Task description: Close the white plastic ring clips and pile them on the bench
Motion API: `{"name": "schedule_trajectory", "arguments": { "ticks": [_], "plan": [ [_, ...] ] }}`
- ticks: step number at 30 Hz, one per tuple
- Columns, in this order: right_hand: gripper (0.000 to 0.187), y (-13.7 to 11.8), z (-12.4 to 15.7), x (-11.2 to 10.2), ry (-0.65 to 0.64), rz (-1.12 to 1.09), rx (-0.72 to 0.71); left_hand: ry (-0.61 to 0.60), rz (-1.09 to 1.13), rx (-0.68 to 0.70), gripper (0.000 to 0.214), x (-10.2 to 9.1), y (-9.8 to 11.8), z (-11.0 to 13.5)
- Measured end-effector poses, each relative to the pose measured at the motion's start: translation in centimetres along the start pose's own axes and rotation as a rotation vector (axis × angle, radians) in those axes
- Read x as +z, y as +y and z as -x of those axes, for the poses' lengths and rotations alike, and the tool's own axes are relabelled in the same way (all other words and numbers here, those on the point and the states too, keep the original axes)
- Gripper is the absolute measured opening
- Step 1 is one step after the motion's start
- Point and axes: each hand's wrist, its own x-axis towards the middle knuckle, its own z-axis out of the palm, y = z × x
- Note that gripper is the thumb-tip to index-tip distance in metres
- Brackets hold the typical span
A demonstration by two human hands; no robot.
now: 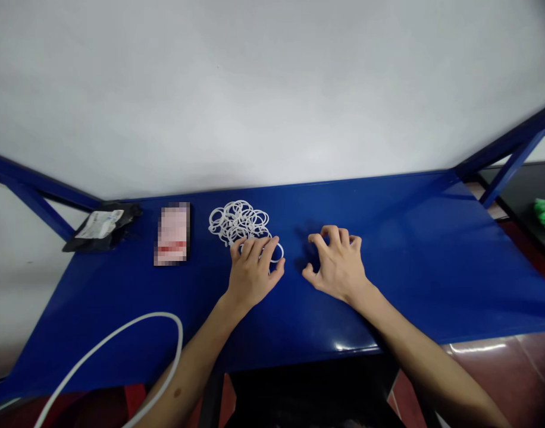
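Note:
A heap of thin white plastic rings [237, 219], many with a small knob or clasp, lies on the blue table [406, 238]. My left hand [253, 270] reaches over the near side of this heap, fingers bent and the thumb apart from them. One white ring [282, 252] shows between its thumb and index finger, partly hidden behind the fingers; no firm grip on it is visible. To the right, above bare blue tabletop, my right hand [337, 264] is open with curled, spread fingers and nothing in them.
Left of the heap lies a blurred pinkish rectangular object [172, 233]. Farther left is a black plastic package [103, 227] with a white label. A white cable loop [121, 330] hangs across the lower left. Blue metal braces [513, 166] stand at both ends, with a pale wall [272, 89] behind.

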Motion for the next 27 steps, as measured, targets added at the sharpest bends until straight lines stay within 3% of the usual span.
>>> {"name": "schedule_trajectory", "arguments": {
  "ticks": [7, 13, 18, 27],
  "plan": [
    [0.06, 0.2, -0.2, 1.0, 0.151, -0.104, -0.113, 0.019, 0.083, 0.111, 0.043, 0.0, 0.2, 0.0],
    [0.029, 0.8, -0.4, 1.2, 0.226, -0.277, -0.362, 0.034, 0.167, 0.181, 0.053, 0.2, 0.3, 0.1],
    [0.022, 1.0, -0.5, 1.2, 0.189, -0.366, -0.606, 0.021, 0.241, 0.14, 0.061, 0.6, 0.3, 0.6],
    [0.018, 1.1, -0.4, 1.7, 0.174, -0.528, -0.559, -0.033, 0.38, 0.076, 0.059, 0.7, 0.2, 0.9]
  ]
}}
